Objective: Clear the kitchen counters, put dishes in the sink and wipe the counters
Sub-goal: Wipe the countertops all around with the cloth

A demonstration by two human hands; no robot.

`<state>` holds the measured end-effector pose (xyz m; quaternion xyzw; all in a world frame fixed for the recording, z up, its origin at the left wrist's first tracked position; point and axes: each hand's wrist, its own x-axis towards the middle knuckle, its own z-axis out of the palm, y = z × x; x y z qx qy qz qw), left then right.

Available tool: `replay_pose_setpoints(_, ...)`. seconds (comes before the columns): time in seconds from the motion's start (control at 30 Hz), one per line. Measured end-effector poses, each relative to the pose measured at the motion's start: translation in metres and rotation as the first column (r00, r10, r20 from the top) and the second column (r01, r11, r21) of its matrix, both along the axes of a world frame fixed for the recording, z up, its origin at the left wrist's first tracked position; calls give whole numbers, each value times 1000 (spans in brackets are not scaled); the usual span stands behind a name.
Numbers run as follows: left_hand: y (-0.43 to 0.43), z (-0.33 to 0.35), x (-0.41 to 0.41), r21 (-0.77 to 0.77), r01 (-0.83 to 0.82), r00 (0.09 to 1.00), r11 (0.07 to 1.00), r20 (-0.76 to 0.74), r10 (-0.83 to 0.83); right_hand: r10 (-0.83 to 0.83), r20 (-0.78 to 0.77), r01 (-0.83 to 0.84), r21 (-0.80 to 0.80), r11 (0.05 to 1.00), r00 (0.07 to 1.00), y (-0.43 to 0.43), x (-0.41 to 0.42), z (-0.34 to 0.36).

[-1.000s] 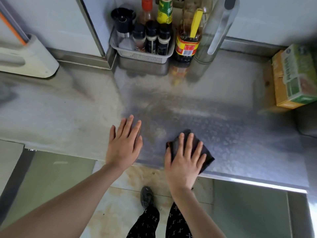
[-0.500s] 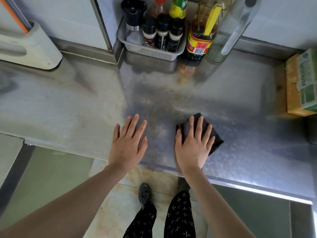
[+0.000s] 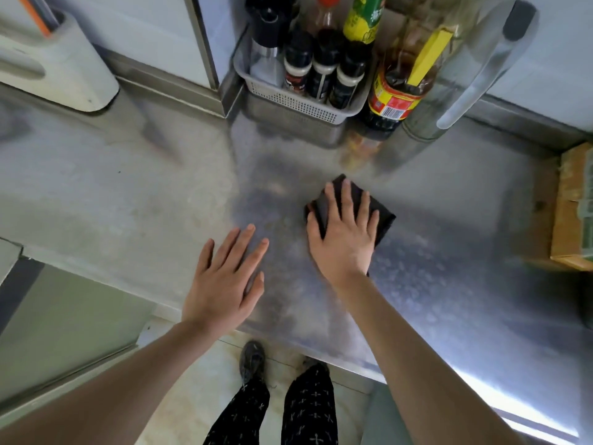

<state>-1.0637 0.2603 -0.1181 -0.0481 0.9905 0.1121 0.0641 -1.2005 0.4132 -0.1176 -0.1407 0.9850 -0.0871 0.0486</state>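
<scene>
A dark folded cloth [image 3: 380, 215] lies on the stainless steel counter [image 3: 128, 194], near its middle. My right hand [image 3: 345, 234] presses flat on the cloth with straight, spread fingers and covers most of it. My left hand [image 3: 224, 281] rests flat on the bare counter just left of it, near the front edge, fingers straight and holding nothing. The metal around the cloth looks damp and streaked.
At the back stand a white basket [image 3: 298, 104] of spice jars and bottles, an oil bottle [image 3: 394, 91] with a yellow handle and a clear jug [image 3: 475, 72]. A cardboard box [image 3: 574, 213] sits at the right edge, a white holder [image 3: 61, 69] at the back left.
My right hand has pushed the cloth away from the front edge toward the back of the counter. My left hand has stayed flat near the front edge.
</scene>
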Motion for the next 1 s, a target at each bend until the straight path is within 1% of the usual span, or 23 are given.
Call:
replay_pose_setpoints(0.07, 1, 1, 0, -7, -6, 1000, 1000, 4, 6, 336, -26, -335, 32, 942, 941, -11, 12, -3)
replay_pose_setpoints(0.1, 1, 1, 0, -8, -9, 1000, 1000, 1, 9, 442, -33, -440, 40, 897, 897, -9, 8, -3)
replay_pose_setpoints(0.13, 1, 1, -1, -4, -15, 1000, 1000, -6, 15, 497, -46, -496, 34, 868, 867, -4, -4, -3)
replay_pose_setpoints(0.17, 2, 1, -1, 3, -22, 1000, 1000, -14, 22, 511, -69, -510, 34, 859, 857, 3, -19, -4)
replay_pose_setpoints(0.23, 3, 1, -1, 6, -36, 999, 999, -21, 36, 442, -98, -437, 73, 897, 891, 17, -53, -4)
replay_pose_setpoints(0.3, 3, 1, -2, -7, -39, 999, 999, -16, 38, 270, -55, -265, 84, 961, 961, 22, -83, -3)
replay_pose_setpoints(0.37, 2, 0, -1, -22, -31, 1000, 999, -4, 31, 149, -50, -146, 71, 987, 987, 8, -90, -2)
replay_pose_setpoints(0.4, 2, 0, -1, -29, -31, 1000, 999, 2, 31, 185, -46, -182, 69, 981, 982, -4, -85, -1)
replay_pose_setpoints(0.43, 3, 1, 0, -34, -33, 999, 999, 2, 33, 289, -36, -287, 56, 956, 957, -17, -77, -1)
replay_pose_setpoints(0.47, 3, 1, 0, -38, -36, 999, 999, -1, 36, 438, -32, -436, 43, 899, 899, -28, -69, -1)
replay_pose_setpoints(0.53, 3, 2, -1, -43, -36, 999, 998, -12, 35, 712, -34, -711, 44, 702, 701, -41, -65, 0)
replay_pose_setpoints(0.57, 3, 2, -1, -48, -34, 999, 998, -17, 33, 784, -26, -782, 51, 621, 621, -45, -73, 1)
replay_pose_setpoints(0.6, 3, 1, -1, -52, -32, 999, 998, -22, 31, 812, -24, -810, 60, 583, 582, -48, -85, 1)
replay_pose_setpoints(0.63, 3, 0, 0, -54, -31, 999, 998, -26, 30, 811, -22, -808, 72, 584, 585, -51, -98, 1)
replay_pose_setpoints(0.67, 3, 0, 0, -55, -31, 999, 998, -31, 30, 782, -17, -779, 82, 622, 623, -54, -111, 1)
replay_pose_setpoints(0.73, 3, -1, 0, -49, -31, 999, 998, -45, 29, 663, -22, -661, 71, 747, 748, -63, -123, 0)
replay_pose_setpoints(0.77, 2, -2, 0, -45, -32, 998, 998, -53, 29, 609, -33, -607, 54, 793, 792, -69, -120, 0)
replay_pose_setpoints(0.8, 2, -2, 0, -43, -33, 998, 999, -56, 31, 586, -38, -584, 40, 811, 810, -74, -111, -1)
replay_pose_setpoints(0.83, 2, -2, 1, -41, -34, 998, 999, -55, 31, 606, -44, -606, 24, 795, 794, -77, -100, -1)
replay_pose_setpoints(0.87, 2, -2, 1, -43, -34, 998, 999, -56, 31, 664, -60, -665, 10, 747, 745, -78, -92, -1)
replay_pose_setpoints(0.93, 2, -2, 0, -42, -28, 998, 999, -63, 26, 802, -84, -804, 15, 595, 592, -76, -89, -2)
replay_pose_setpoints(0.97, 2, -2, 0, -35, -28, 997, 999, -67, 26, 840, -77, -842, 22, 539, 537, -77, -95, -2)
replay_pose_setpoints(1.0, 1, -2, 0, -26, -32, 997, 999, -73, 30, 852, -71, -853, 31, 522, 519, -81, -101, -1)
